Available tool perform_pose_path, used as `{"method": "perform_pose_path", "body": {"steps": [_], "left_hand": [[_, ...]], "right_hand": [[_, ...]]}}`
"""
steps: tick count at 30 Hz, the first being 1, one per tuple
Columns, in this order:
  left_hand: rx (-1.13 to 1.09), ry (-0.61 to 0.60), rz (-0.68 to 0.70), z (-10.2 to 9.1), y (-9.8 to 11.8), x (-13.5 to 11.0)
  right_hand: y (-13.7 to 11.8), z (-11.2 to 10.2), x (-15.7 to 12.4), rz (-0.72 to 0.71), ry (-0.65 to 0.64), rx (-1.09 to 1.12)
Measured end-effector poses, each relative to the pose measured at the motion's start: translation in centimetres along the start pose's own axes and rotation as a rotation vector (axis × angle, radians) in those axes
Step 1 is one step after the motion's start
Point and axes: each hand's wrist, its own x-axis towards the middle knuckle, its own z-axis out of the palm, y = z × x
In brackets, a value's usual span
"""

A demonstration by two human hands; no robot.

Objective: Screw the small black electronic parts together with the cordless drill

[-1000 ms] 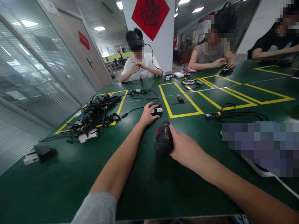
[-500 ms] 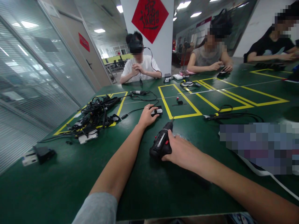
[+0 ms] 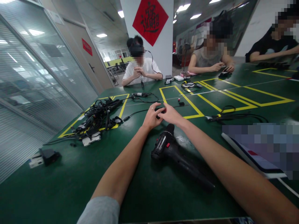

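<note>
My left hand (image 3: 151, 117) has its fingers curled around a small black device (image 3: 160, 112), which is mostly hidden by the fingers. My right hand (image 3: 172, 115) meets it from the other side, its thumb and fingers closed on the same device. Just below the hands a black cordless drill (image 3: 164, 141) with a red switch lies on its side on the green table (image 3: 102, 186), untouched. Its handle points toward the lower right, under my right forearm. A crumpled clear plastic piece (image 3: 184, 141) lies beside the drill.
A tangle of black cables (image 3: 100, 116) lies on the left, with a black-and-white adapter (image 3: 44, 157) nearer me. Yellow tape (image 3: 193, 117) marks rectangles. More cables (image 3: 235, 116) and a laptop-like device (image 3: 247, 152) are right. Several people sit across the table, including one in white (image 3: 151, 67).
My right hand has let go of the drill, leaving it on the table, and moved forward to the small device at my left hand. The camera view has shifted slightly.
</note>
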Motion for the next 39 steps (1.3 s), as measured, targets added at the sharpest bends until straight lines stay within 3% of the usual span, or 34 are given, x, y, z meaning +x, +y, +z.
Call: {"method": "perform_pose_path", "body": {"steps": [5, 8, 12, 17, 23, 30, 34, 39], "left_hand": [[0.005, -0.060, 0.016, 0.2, 0.4, 0.0], [0.048, -0.089, -0.009, 0.2, 0.2, -0.1], [0.144, -0.067, -0.198, -0.1, -1.0, -0.7], [0.091, -0.180, -0.414, 0.0, -2.4, -1.6], [0.130, -0.175, -0.345, 0.2, -1.9, -1.4], [0.162, -0.198, -0.317, 0.5, -1.2, -0.9], [0.076, -0.128, -0.308, 0.4, -1.0, -0.9], [-0.080, -0.060, -0.251, -0.2, -0.2, -0.2]], "right_hand": [[2.3, 0.9, 0.5, 0.017, -0.014, 0.055], [3.3, 0.6, 0.5, 0.058, 0.064, 0.029], [4.3, 0.0, 0.6, 0.112, 0.184, -0.022], [4.6, -0.4, 0.5, 0.094, 0.207, -0.065], [4.3, -0.5, -0.1, 0.004, 0.227, -0.176], [3.5, -0.5, -0.8, -0.001, 0.139, -0.314], [3.1, -0.5, -1.0, -0.040, 0.128, -0.450], [3.9, -0.2, -0.6, -0.161, 0.044, -0.430]]}}
